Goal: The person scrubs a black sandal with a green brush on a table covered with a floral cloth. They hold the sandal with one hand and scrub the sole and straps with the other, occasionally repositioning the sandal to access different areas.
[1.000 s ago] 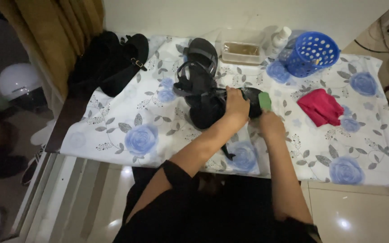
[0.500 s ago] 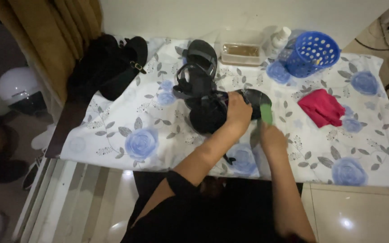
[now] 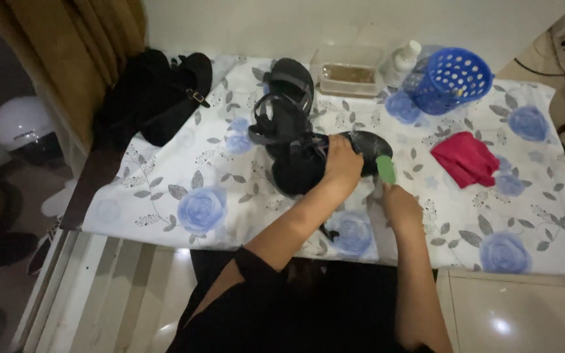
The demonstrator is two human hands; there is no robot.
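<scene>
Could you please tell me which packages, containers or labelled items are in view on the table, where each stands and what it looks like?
Clear plastic box: back edge of the table, rectangular, brownish contents.
White bottle: just right of the box, small, capped; any label too blurred to tell.
Blue basket: back right, round, perforated, tipped towards the camera.
No signs or screens in view.

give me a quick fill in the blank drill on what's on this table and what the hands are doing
1. The left hand presses down on a black ____.
2. The right hand holds a small brush whose colour is ____.
3. The folded cloth lying right of the brush is ____.
4. The perforated basket at the back of the table is ____.

Missing words: sandal; green; red; blue
</scene>
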